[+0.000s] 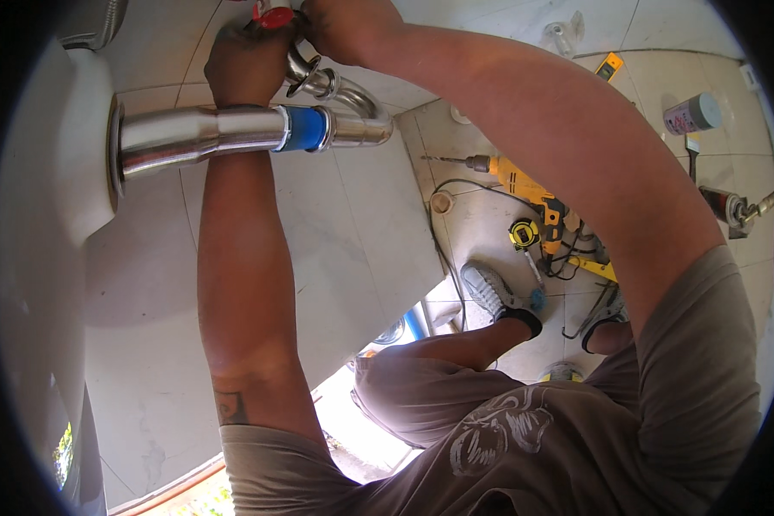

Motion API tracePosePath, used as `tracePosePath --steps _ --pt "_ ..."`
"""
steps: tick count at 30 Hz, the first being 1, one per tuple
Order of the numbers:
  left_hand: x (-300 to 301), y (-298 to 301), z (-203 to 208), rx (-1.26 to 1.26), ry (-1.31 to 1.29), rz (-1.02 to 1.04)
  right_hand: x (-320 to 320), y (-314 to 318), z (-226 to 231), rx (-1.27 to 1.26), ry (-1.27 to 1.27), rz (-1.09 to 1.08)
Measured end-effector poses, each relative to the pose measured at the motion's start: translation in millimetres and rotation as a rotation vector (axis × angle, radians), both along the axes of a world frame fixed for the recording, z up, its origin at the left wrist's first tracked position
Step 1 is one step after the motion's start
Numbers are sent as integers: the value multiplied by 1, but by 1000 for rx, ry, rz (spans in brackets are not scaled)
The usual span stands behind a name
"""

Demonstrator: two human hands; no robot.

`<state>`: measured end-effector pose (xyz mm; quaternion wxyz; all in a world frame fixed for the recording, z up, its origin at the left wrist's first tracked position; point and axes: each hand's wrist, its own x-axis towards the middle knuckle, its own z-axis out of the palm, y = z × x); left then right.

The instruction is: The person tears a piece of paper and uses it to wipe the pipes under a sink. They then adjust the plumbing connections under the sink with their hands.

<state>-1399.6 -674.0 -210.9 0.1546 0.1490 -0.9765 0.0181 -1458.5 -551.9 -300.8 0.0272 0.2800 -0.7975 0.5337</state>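
Note:
At the top edge, my left hand (245,67) is closed around a small red object (273,15), whose kind I cannot make out. My left forearm passes behind a shiny chrome drain pipe (168,142) with a blue band (304,129). Just right of it, my right hand (346,30) is curled close to the same spot; its fingertips are partly hidden and cut by the frame. Below both hands, the curved chrome trap (361,101) bends round to join the drain pipe. That pipe runs into a white basin (95,129) on the left.
On the tiled floor to the right lie a yellow corded drill (516,179) with a long bit, a tape measure (523,233) and a yellow square (595,268). A grey-capped can (692,114) and a spirit level (609,66) are farther off. A braided hose (112,21) hangs top left.

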Motion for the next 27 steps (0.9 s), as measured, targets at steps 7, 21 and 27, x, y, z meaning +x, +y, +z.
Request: tracePosePath --steps 7,21,27 --pt "1 -22 5 127 6 30 3 4 4 67 -25 38" --pt "4 -13 5 80 16 -17 4 5 11 117 -11 55" --pt "4 0 6 74 9 6 -1 6 13 161 12 112"
